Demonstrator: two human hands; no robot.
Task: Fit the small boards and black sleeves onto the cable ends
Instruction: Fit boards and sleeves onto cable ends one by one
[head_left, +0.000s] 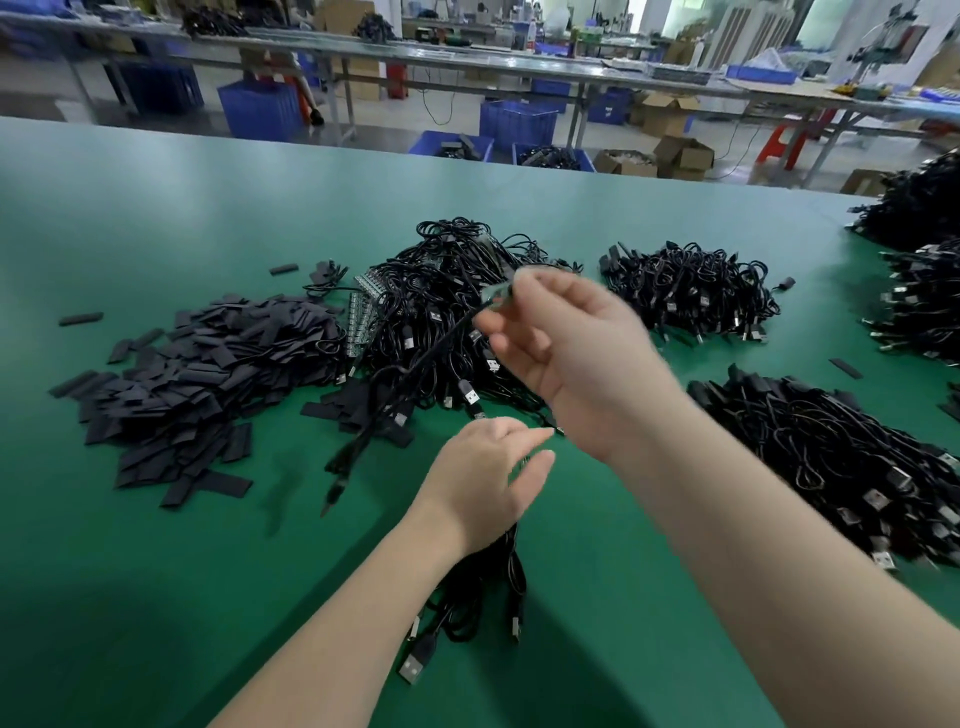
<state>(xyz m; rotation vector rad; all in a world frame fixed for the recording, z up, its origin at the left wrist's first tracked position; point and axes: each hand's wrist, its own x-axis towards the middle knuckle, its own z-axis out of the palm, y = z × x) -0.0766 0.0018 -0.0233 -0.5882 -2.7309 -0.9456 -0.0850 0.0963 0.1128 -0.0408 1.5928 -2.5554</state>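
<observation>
My right hand (563, 353) is raised over the middle of the green table (208, 571) and pinches a small board (496, 293) fixed to a black cable (410, 379) that trails down to the left, blurred. My left hand (488, 488) is lower, fingers curled around a bundle of black cables (478, 597) that hangs below it with USB plugs showing. A heap of flat black sleeves (197, 379) lies to the left. Strips of small boards (363, 317) lie between the sleeves and the central cable pile (447, 291).
More cable heaps lie at centre right (691, 286), near right (831, 462) and along the right edge (924, 301). Loose sleeves are scattered on the left of the table. Beyond the far edge stand benches, blue crates (260, 109) and cardboard boxes.
</observation>
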